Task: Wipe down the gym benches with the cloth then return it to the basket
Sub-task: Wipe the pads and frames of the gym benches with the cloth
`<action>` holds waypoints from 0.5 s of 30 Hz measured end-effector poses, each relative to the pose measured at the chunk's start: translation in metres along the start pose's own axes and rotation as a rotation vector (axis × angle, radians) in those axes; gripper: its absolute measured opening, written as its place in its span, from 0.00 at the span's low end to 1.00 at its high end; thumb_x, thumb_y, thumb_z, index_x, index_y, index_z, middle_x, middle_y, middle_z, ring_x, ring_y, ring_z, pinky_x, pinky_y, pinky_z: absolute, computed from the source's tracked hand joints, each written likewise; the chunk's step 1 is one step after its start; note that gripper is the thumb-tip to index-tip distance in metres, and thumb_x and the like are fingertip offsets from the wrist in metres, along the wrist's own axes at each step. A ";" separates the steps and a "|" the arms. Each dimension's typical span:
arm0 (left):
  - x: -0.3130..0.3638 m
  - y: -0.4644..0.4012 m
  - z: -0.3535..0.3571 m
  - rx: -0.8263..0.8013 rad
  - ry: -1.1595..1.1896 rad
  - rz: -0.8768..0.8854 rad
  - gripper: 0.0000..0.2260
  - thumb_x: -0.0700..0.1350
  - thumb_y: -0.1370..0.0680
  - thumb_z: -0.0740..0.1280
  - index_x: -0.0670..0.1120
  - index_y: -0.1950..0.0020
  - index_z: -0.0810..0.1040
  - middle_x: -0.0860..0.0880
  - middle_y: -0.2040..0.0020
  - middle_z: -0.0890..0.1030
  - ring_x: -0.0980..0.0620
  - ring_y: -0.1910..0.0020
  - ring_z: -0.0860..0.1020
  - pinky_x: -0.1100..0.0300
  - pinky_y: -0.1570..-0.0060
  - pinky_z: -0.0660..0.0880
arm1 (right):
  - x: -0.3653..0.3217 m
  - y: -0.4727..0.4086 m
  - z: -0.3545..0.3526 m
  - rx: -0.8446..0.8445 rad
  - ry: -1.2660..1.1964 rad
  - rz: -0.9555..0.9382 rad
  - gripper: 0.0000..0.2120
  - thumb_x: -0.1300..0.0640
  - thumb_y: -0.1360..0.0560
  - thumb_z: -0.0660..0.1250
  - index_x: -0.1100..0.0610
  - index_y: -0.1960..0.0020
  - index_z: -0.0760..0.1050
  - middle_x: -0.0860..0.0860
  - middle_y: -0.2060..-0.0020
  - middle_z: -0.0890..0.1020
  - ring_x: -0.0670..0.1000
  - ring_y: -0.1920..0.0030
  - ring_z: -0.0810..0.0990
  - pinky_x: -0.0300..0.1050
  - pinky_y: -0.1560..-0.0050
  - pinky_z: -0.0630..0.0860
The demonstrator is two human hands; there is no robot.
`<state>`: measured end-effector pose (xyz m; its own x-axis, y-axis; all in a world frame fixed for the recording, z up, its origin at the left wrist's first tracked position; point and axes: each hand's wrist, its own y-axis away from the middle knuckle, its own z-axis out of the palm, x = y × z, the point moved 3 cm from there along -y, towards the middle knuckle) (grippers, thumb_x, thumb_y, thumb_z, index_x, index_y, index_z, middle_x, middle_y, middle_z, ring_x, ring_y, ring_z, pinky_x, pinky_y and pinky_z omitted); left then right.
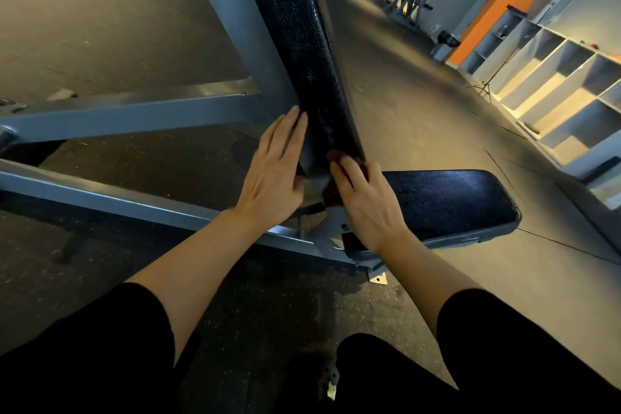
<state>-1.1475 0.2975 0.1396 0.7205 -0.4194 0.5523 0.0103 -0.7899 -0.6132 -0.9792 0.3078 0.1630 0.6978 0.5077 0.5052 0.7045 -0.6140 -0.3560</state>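
The cloth [331, 191] is being pressed under the flat right hand [368, 202]; the backrest pad [302, 54] is running lengthwise up ahead, steadied by the open, empty left hand [274, 171].

The tall black bench back pad [302, 54] looks like grained, faintly glossy vinyl, the flat black seat pad [447, 202] smoother, the grey-blue painted metal frame [141, 111] satin, the dark speckled floor [268, 306] probably matt rubber.

Both bare forearms reach forward from black sleeves, the left hand [274, 166] flat with straight fingers close together and pointing up, the right hand [368, 200] just beside it, palm down, fingers stretched forward and slightly spread.
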 end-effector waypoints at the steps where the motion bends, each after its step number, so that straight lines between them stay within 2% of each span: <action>1: 0.000 0.002 0.002 -0.007 0.001 0.013 0.40 0.33 0.30 0.69 0.41 0.22 0.54 0.42 0.22 0.54 0.42 0.24 0.54 0.48 0.27 0.60 | 0.001 0.011 0.003 -0.054 -0.020 0.046 0.33 0.62 0.35 0.75 0.64 0.32 0.71 0.60 0.37 0.73 0.61 0.52 0.71 0.53 0.55 0.79; 3: 0.002 0.004 0.008 -0.008 0.017 0.022 0.40 0.32 0.30 0.68 0.40 0.22 0.54 0.42 0.22 0.55 0.42 0.24 0.54 0.50 0.27 0.59 | -0.002 0.010 -0.003 -0.020 -0.050 0.080 0.33 0.61 0.36 0.76 0.63 0.33 0.72 0.59 0.38 0.74 0.60 0.52 0.71 0.52 0.54 0.78; 6: 0.005 0.007 0.017 0.011 0.089 -0.025 0.42 0.31 0.31 0.69 0.41 0.22 0.53 0.44 0.22 0.55 0.45 0.25 0.53 0.52 0.27 0.58 | -0.008 -0.025 -0.026 0.213 -0.051 0.031 0.23 0.62 0.25 0.63 0.64 0.31 0.70 0.59 0.35 0.68 0.59 0.50 0.68 0.49 0.48 0.72; 8: 0.005 0.007 0.021 0.008 0.100 -0.040 0.42 0.32 0.31 0.70 0.42 0.21 0.52 0.45 0.22 0.55 0.46 0.24 0.52 0.51 0.27 0.60 | -0.007 -0.042 -0.031 0.250 -0.027 0.031 0.22 0.61 0.23 0.59 0.65 0.30 0.69 0.59 0.34 0.66 0.59 0.49 0.67 0.49 0.48 0.73; 10: 0.001 0.006 0.021 -0.006 0.061 -0.009 0.42 0.33 0.31 0.70 0.42 0.21 0.53 0.44 0.22 0.55 0.46 0.25 0.52 0.53 0.27 0.57 | -0.004 -0.036 -0.022 0.166 -0.022 0.037 0.23 0.61 0.24 0.61 0.65 0.30 0.68 0.60 0.34 0.68 0.60 0.50 0.69 0.51 0.50 0.76; 13: -0.001 0.005 0.019 -0.035 0.039 0.006 0.42 0.33 0.30 0.70 0.43 0.21 0.52 0.45 0.21 0.54 0.46 0.25 0.50 0.55 0.29 0.55 | -0.003 -0.004 -0.001 -0.055 -0.025 0.089 0.30 0.61 0.30 0.71 0.62 0.30 0.69 0.59 0.35 0.71 0.60 0.51 0.71 0.52 0.52 0.78; 15: 0.000 0.006 0.019 -0.034 0.061 -0.004 0.40 0.32 0.29 0.68 0.42 0.21 0.52 0.45 0.21 0.53 0.46 0.24 0.50 0.53 0.28 0.57 | -0.003 0.004 -0.004 -0.064 -0.068 0.134 0.33 0.61 0.35 0.76 0.61 0.32 0.71 0.58 0.36 0.71 0.60 0.50 0.72 0.51 0.53 0.78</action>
<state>-1.1342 0.3015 0.1258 0.6770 -0.4419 0.5885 -0.0112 -0.8058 -0.5921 -0.9790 0.3014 0.1632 0.7937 0.4574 0.4011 0.5963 -0.7154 -0.3642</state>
